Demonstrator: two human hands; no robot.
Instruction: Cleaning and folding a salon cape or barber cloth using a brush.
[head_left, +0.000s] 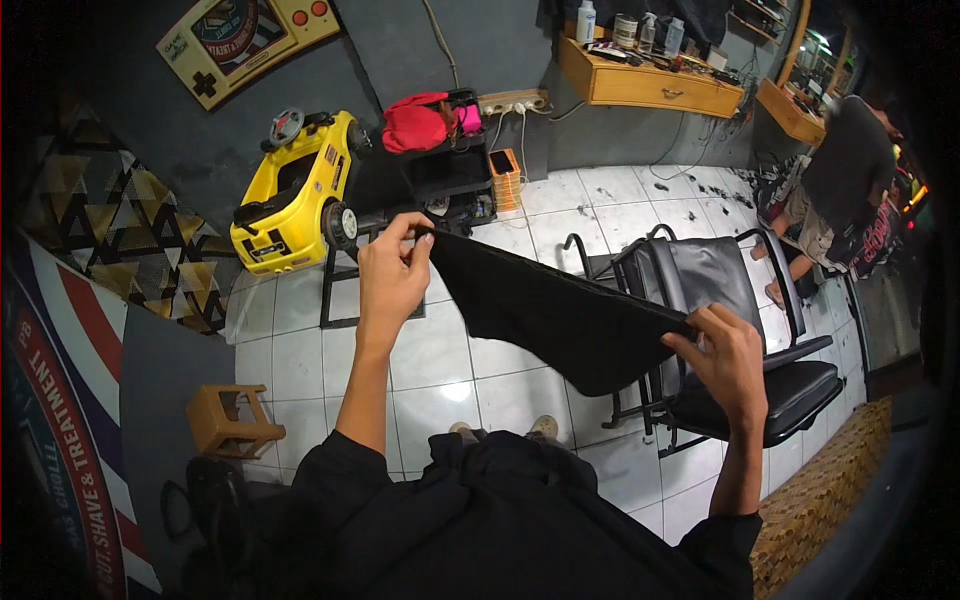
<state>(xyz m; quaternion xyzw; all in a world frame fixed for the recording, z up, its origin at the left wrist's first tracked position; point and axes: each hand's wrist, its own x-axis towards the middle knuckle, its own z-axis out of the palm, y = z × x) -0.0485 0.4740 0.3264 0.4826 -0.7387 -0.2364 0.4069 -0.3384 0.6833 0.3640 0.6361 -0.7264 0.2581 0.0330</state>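
A black cloth (555, 315) is stretched in the air before me, its top edge slanting down to the right. My left hand (394, 270) pinches its upper left corner between thumb and fingers. At the other end, my right hand (724, 356) grips the right corner. The lower part of the cloth hangs loose in a curve. Behind its right side stands a black padded barber chair (709, 274) with metal-framed armrests, partly hidden by the cloth and my right hand.
A yellow toy car (292, 202) rests on a black frame (326, 300) at the left. Near it stands a brown stool (225, 420). A wooden drawer shelf (660, 86) holds bottles and tools. Another person (840, 172) is at the far right. Dark hair clippings (720, 191) lie on the tiles.
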